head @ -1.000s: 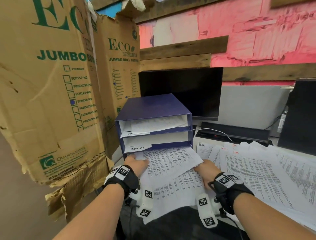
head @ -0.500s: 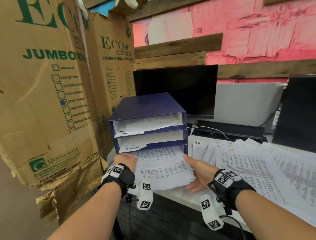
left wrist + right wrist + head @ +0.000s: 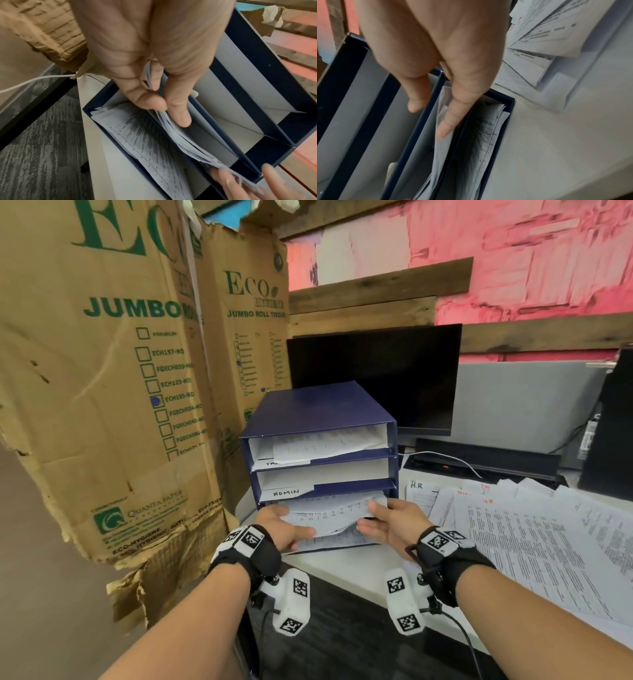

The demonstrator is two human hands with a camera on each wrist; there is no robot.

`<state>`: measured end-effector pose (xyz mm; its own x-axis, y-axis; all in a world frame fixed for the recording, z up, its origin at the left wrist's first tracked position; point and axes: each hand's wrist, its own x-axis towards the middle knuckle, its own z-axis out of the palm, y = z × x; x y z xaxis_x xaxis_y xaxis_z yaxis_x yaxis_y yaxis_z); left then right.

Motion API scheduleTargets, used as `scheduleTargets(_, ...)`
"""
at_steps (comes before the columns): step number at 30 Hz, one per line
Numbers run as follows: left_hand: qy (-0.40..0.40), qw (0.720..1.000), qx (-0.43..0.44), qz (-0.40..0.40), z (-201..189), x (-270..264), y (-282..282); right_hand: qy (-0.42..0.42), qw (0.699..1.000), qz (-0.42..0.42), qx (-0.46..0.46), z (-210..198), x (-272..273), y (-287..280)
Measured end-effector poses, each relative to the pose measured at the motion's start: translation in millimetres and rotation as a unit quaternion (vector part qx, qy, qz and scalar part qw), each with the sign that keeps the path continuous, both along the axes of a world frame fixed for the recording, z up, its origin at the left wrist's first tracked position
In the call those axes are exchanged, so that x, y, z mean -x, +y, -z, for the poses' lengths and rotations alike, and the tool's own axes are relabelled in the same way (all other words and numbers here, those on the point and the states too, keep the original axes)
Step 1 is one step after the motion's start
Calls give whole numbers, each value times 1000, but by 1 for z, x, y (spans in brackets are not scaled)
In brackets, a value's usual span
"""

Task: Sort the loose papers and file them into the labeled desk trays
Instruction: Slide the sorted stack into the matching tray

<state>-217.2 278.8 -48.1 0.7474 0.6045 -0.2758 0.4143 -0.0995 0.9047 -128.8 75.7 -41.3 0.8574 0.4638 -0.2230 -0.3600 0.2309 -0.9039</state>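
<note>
Our left hand [image 3: 278, 525] and right hand [image 3: 394, 522] are bare, above black wrist straps [image 3: 262, 563], white tagged blocks [image 3: 294, 601] and thin cables [image 3: 466, 637].

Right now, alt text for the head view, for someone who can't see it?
The left hand grips and the right hand steadies a stack of printed papers partway inside the bottom slot of a blue three-tier desk tray, below the tier labelled ADMIN. Loose papers cover the desk to the right; a dark monitor stands behind.

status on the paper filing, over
Left hand pinches papers, right hand pushes flat-fingered. Papers partly in bottom tray, front edge buckled. Sheets already inside, nothing else blocking.
</note>
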Motion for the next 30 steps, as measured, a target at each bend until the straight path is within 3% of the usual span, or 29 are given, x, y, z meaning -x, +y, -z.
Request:
scheduleTargets(2,-9,999,-42,12,-1,-3,0,-29,999,-22,7,2,0,-3)
scheduleTargets(6,6,988,-151,22,4,-11,-3,-96,972,-32,212,8,-6,-12)
scheduleTargets(9,73,953,-294,21,7,-15,-4,-108,963,-7,248,14,-13,-10)
scheduleTargets(12,86,928,-363,-15,11,-20,-4,-137,956,12,260,16,-18,-3)
scheduleTargets(17,96,919,-383,-16,12,-28,0,-222,920,-55,319,21,-27,3)
scheduleTargets(22,138,898,-411,70,11,-35,1,-238,887,-142,370,23,-29,5)
scheduleTargets(26,160,886,-419,121,6,-38,-4,-253,883,-140,369,22,-26,-5)
scheduleTargets(30,131,881,-430,151,-1,-34,-28,-243,885,-106,382,14,-19,-36)
